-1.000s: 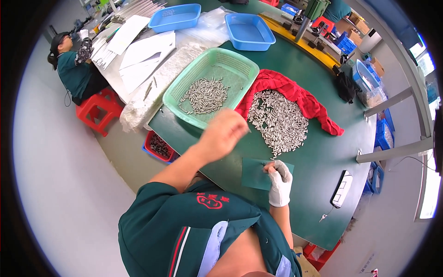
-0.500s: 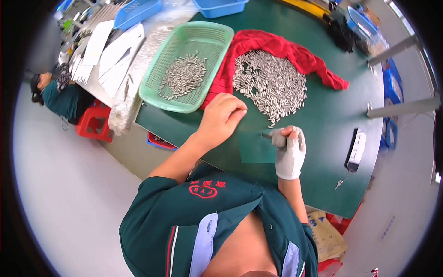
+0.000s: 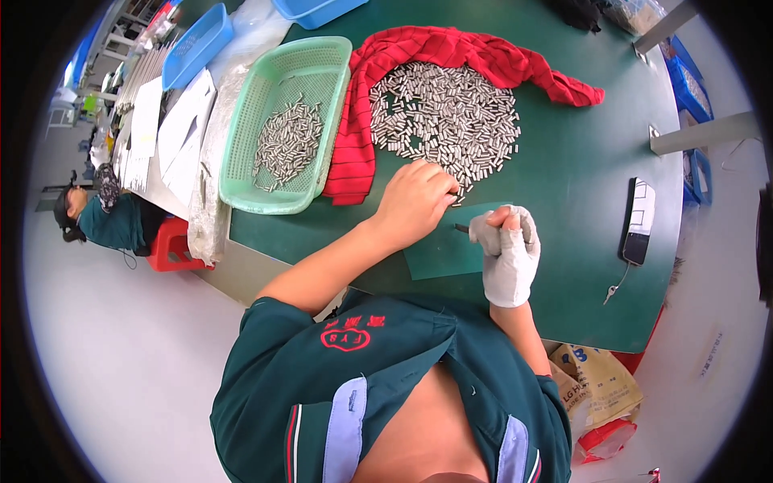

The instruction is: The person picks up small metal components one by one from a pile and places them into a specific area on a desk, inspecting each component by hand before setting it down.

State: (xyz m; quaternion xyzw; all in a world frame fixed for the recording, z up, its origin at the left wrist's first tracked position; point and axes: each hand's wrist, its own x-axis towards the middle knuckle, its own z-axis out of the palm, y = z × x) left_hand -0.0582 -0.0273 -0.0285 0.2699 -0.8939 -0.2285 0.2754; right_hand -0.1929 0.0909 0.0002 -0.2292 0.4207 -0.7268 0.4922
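Note:
A large pile of small silvery metal cylinders (image 3: 447,113) lies on the green table, partly ringed by a red checked cloth (image 3: 351,153). At the pile's near tip is my bare left hand (image 3: 417,203), its fingers curled and pressed together beside a few loose cylinders; whatever they pinch is hidden. My right hand (image 3: 511,253), in a white glove with some bare fingertips, is closed around a thin dark tool (image 3: 461,228), of which only the tip sticks out toward the left. Beneath both hands lies a flat green sheet (image 3: 435,258).
Left of the cloth stands a pale green mesh basket (image 3: 233,173) with more cylinders inside. A phone-like device (image 3: 638,221) with a key lies at the right. Blue trays (image 3: 197,48) and papers are at the far left, where another person (image 3: 117,217) sits.
My left hand has moved right and forward to the pile's near tip. The right hand keeps its grip, almost in place. The view has shifted, so the basket and pile appear farther left.

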